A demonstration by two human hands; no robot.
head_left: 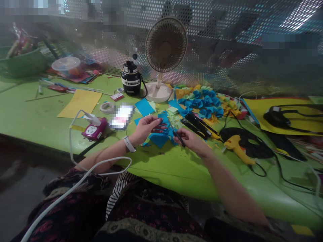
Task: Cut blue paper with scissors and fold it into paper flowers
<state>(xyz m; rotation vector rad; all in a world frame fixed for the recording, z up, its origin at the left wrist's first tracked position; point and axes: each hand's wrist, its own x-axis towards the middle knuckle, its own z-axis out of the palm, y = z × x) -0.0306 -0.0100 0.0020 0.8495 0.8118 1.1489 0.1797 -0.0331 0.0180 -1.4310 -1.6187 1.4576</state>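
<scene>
A small piece of blue paper [163, 118] is pinched between the thumb and fingers of my left hand [148, 127], held a little above the table. My right hand [188, 138] grips scissors [178, 137] with dark handles, their blades pointing up and left beside that paper. Below both hands lie blue paper sheets [158, 140] and small scraps. Just behind, another blue square [144, 107] rests near pale green paper bits [175, 117]. A heap of crumpled blue paper flowers [204, 102] sits beyond my right hand, with yellow and green ones around it.
Right of my hands are a black stapler [198, 125], a yellow glue gun [238, 148] and cables. To the left lie a phone [122, 116], tape roll [107, 107] and purple power adapter [94, 129]. A fan [165, 50] and black bottle [131, 80] stand behind.
</scene>
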